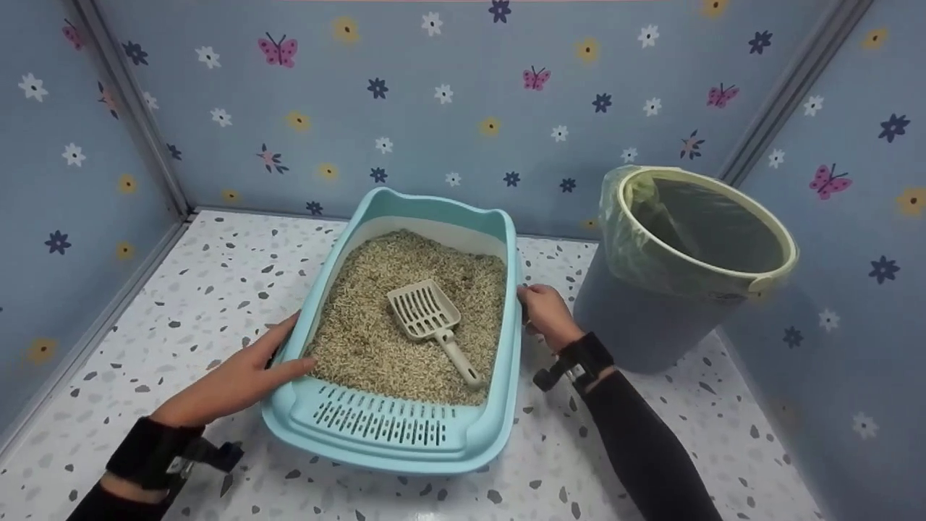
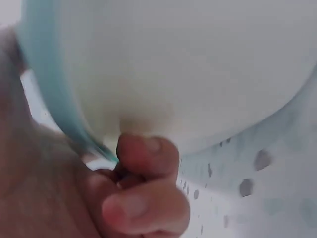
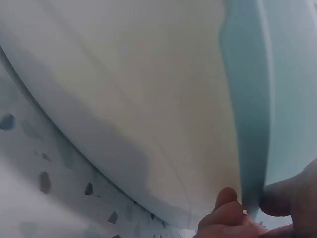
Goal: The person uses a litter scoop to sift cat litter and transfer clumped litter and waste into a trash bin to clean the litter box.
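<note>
A light-blue cat litter box [image 1: 391, 462] with a white inner wall sits on the floor, filled with tan pellet litter [image 1: 376, 347]. On the litter lies a beige slotted litter scoop [image 1: 427, 311], its handle towards the front right. My left hand [image 1: 239, 380] grips the box's left rim, thumb over the edge; the left wrist view shows its fingers [image 2: 148, 156] curled beneath, against the white outer wall. On the right side, my right hand [image 1: 550, 315] holds the rim. In the right wrist view its thumb [image 3: 280, 197] presses the blue rim and its fingers [image 3: 225, 218] curl below it.
A grey bin [image 1: 644, 318] with a cream ring and a thin plastic liner stands close to my right forearm. Blue flowered panels [image 1: 463, 108] enclose the speckled white floor [image 1: 217, 289] at the back and both sides.
</note>
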`<state>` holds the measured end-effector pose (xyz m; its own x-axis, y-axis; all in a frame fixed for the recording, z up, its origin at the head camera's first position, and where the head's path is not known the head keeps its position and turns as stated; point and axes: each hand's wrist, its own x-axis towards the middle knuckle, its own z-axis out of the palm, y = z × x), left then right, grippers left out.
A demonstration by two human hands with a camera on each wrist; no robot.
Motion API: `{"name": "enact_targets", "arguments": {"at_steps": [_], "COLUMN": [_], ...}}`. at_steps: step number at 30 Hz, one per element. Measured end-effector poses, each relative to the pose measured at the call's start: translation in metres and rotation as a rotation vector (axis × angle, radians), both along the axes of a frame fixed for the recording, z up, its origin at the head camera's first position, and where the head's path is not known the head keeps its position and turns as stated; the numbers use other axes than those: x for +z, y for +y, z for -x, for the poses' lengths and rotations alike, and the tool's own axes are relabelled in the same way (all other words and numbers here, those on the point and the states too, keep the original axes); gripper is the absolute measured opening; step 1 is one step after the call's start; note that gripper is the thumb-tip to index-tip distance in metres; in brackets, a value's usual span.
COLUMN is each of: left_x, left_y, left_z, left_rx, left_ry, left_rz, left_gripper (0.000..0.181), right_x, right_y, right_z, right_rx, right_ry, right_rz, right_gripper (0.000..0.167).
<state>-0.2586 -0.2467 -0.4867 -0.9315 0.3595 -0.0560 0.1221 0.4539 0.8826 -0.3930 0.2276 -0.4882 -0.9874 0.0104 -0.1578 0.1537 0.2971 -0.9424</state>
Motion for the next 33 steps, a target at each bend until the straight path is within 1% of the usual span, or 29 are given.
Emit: {"name": "enact_targets", "arguments": {"at_steps": [2,4,6,8,11,15,18,21,23,26,27,29,31,33], "left_x": [0.000,0.000,-0.002,-0.003,-0.005,-0.008,-0.009,-0.008,-0.008,-0.007,-0.007,-0.005,-0.001,0.002], "left_y": [0.001,0.003,0.004,0.004,0.002,-0.007,-0.015,-0.022,-0.027,-0.033,-0.034,-0.034,-0.030,-0.024], "left_z": [-0.008,-0.010,-0.008,-0.005,-0.001,0.008,0.019,0.031,0.037,0.042,0.042,0.040,0.031,0.017], "left_rx": [0.040,0.062,0.065,0.057,0.039,0.017,-0.023,-0.066,-0.083,-0.083,-0.074,-0.045,0.008,0.057], "left_ry": [0.001,0.013,0.028,0.042,0.036,0.027,0.008,-0.023,-0.043,-0.071,-0.078,-0.091,-0.086,-0.086], "left_rz": [0.008,-0.001,-0.019,-0.026,-0.036,-0.037,-0.072,-0.116,-0.126,-0.128,-0.121,-0.105,-0.048,0.003], "left_gripper": [0.091,0.088,0.086,0.084,0.083,0.080,0.078,0.077,0.077,0.079,0.080,0.082,0.086,0.090], "right_x": [-0.001,-0.001,-0.002,-0.002,-0.003,-0.006,-0.007,-0.009,-0.010,-0.011,-0.011,-0.009,-0.006,-0.003], "right_y": [-0.001,-0.001,0.000,0.001,0.002,0.003,0.001,0.001,0.001,0.000,0.001,0.004,0.008,0.014], "right_z": [0.008,0.012,0.012,0.011,0.006,-0.002,-0.011,-0.021,-0.028,-0.034,-0.035,-0.034,-0.029,-0.021], "right_rx": [-0.020,-0.020,-0.013,-0.010,-0.016,-0.012,-0.016,-0.043,-0.058,-0.061,-0.056,-0.050,-0.049,-0.053], "right_ry": [-0.003,-0.009,-0.017,-0.016,-0.006,-0.016,-0.027,-0.024,-0.023,-0.027,-0.032,-0.046,-0.067,-0.091], "right_rz": [0.010,0.035,0.056,0.053,0.050,0.079,0.112,0.129,0.131,0.134,0.157,0.185,0.200,0.197], "right_gripper": [0.032,0.031,0.031,0.031,0.031,0.031,0.030,0.030,0.030,0.029,0.029,0.030,0.031,0.033]}}
